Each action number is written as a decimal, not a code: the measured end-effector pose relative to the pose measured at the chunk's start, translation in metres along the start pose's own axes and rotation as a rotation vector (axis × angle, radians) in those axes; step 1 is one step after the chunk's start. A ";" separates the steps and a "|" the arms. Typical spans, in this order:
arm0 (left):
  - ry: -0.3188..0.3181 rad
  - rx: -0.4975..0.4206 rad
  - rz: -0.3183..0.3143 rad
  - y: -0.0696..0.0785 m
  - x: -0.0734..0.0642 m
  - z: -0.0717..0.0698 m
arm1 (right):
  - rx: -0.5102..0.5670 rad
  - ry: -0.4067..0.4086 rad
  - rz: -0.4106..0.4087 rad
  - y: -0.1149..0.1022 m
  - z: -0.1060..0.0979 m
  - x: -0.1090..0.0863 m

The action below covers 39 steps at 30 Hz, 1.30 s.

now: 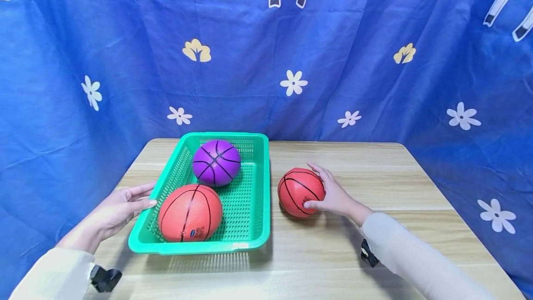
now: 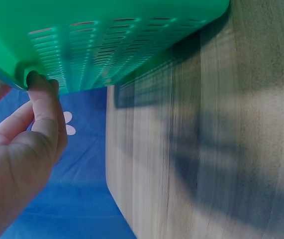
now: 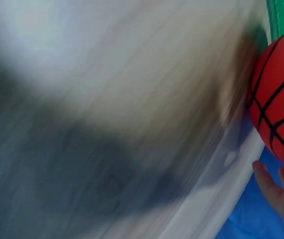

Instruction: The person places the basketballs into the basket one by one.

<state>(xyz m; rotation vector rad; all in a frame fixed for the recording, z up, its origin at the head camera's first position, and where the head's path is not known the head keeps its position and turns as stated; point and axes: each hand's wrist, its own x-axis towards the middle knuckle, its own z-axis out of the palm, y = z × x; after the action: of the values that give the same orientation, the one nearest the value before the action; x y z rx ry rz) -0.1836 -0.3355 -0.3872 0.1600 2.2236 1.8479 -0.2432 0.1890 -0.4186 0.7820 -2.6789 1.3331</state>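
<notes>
A green plastic basket (image 1: 260,198) stands on the left part of the table. Inside it, a purple toy basketball (image 1: 216,163) lies behind a larger orange-red basketball (image 1: 190,214). My left hand (image 1: 122,207) pinches the basket's left rim, thumb above; in the left wrist view its fingers (image 2: 45,102) bend up under the edge. Right of the basket, a smaller red basketball (image 1: 300,192) is on the wooden table. My right hand (image 1: 333,196) is spread around that ball's right side, thumb in front. In the right wrist view, its fingertips (image 3: 261,172) appear slightly apart from the ball.
The wooden table (image 1: 374,170) has rounded back corners and extends to the right of the red ball. A blue patterned cloth (image 1: 250,59) hangs behind and along both sides. Dark wrist devices (image 1: 105,279) sit at both sleeves.
</notes>
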 end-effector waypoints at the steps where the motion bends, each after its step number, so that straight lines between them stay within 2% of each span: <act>1: 0.001 -0.002 -0.001 0.000 0.000 0.000 | 0.002 -0.007 0.005 0.000 0.000 -0.001; 3: 0.001 -0.001 -0.001 0.000 0.000 0.000 | 0.005 -0.016 0.012 0.008 0.001 -0.002; 12: -0.002 -0.015 0.004 0.000 0.000 0.000 | 0.043 -0.041 0.040 0.014 0.004 -0.006; 23: -0.002 -0.029 0.016 0.000 -0.001 0.000 | 0.076 0.020 0.060 0.011 0.005 -0.006; 30: -0.008 -0.016 0.023 0.000 -0.001 0.000 | 0.081 0.026 0.064 0.012 -0.005 -0.007; 39: -0.011 0.010 0.015 0.001 0.000 -0.001 | 0.088 0.084 0.066 0.014 -0.030 -0.001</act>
<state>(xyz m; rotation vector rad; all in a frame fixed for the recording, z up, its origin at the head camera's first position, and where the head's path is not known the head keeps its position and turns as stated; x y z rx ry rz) -0.1834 -0.3361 -0.3863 0.1881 2.2304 1.8396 -0.2545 0.2190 -0.4107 0.6345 -2.6186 1.4727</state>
